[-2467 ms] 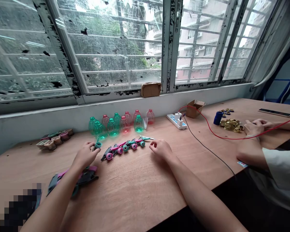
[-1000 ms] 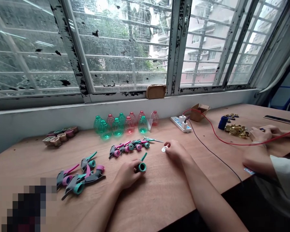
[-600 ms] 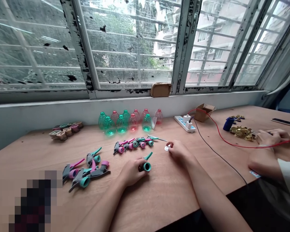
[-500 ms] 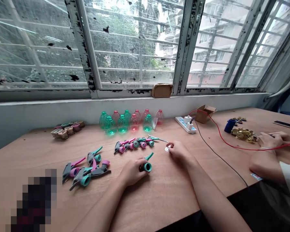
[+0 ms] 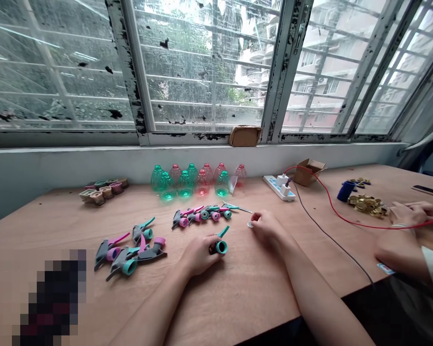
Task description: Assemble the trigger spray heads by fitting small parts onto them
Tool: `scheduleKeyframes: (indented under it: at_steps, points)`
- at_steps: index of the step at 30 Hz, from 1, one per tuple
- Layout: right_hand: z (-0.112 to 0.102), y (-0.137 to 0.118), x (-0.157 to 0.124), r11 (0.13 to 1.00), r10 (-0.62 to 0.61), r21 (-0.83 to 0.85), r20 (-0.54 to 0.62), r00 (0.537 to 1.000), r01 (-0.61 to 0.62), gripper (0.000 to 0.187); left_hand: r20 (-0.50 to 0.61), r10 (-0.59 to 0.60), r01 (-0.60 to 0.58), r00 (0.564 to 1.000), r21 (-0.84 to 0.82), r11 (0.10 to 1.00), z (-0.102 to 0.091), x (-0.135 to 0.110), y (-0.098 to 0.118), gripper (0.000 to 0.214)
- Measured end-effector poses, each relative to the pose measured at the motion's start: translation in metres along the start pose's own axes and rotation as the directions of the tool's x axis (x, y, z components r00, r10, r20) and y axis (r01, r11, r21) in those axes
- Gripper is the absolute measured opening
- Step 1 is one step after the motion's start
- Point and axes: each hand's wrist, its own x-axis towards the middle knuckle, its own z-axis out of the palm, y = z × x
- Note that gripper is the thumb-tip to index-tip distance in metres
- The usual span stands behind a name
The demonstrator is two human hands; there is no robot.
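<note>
My left hand (image 5: pixel 198 252) is closed around a grey spray trigger head (image 5: pixel 221 247) with a teal collar and lever, the collar's opening facing me. To the right, my right hand (image 5: pixel 269 228) has thumb and fingertips together on a small white disc (image 5: pixel 250 224) at the tabletop; whether it is lifted I cannot tell. Left of my hands lies a group of grey trigger heads (image 5: pixel 128 257) with pink or teal parts. Farther back is a row of similar trigger heads (image 5: pixel 204 215), with a thin metal tool (image 5: pixel 243 209) at its right end.
Green and pink clear bottles (image 5: pixel 184 185) stand by the wall. A power strip (image 5: pixel 279 187), a cardboard box (image 5: pixel 308 171) and cables lie to their right. Small blocks (image 5: pixel 104 191) sit back left. At right, another person's hands (image 5: pixel 411 211) are near gold-coloured parts (image 5: pixel 368 205).
My right fingertips have closed in over the white disc, so less of it shows. The left hand keeps its hold on the trigger head. The view has shifted slightly.
</note>
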Motion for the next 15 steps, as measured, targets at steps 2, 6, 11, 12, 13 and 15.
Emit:
scheduleKeyframes:
  at_steps: [2, 6, 11, 12, 13, 15]
  points:
    - [-0.002, -0.004, -0.002, 0.994, -0.059, 0.087, 0.004, 0.998, 0.059, 0.009, -0.013, -0.005, 0.005, 1.000, 0.009, 1.000, 0.000, 0.000, -0.001, 0.013]
    - [0.003, -0.023, -0.013, 0.886, -0.256, 0.377, -0.090, 0.963, 0.271, 0.018, -0.075, -0.067, 0.070, 0.995, 0.039, 0.997, 0.001, 0.002, -0.003, 0.011]
    - [0.028, -0.059, -0.031, 0.723, -0.465, 0.542, -0.077, 0.882, 0.429, 0.022, -0.153, -0.157, 0.165, 0.976, 0.043, 0.985, 0.002, 0.004, -0.007, 0.012]
    - [0.034, -0.064, -0.033, 0.705, -0.499, 0.555, -0.054, 0.865, 0.441, 0.022, -0.158, -0.157, 0.165, 0.975, 0.041, 0.985, 0.002, 0.004, -0.007, 0.013]
    - [0.039, -0.068, -0.035, 0.690, -0.527, 0.565, -0.036, 0.849, 0.452, 0.022, -0.156, -0.155, 0.163, 0.976, 0.040, 0.986, 0.002, 0.004, -0.008, 0.014]
    - [0.047, -0.073, -0.037, 0.663, -0.566, 0.584, -0.018, 0.824, 0.468, 0.021, -0.148, -0.145, 0.152, 0.978, 0.041, 0.987, 0.003, 0.004, -0.009, 0.015]
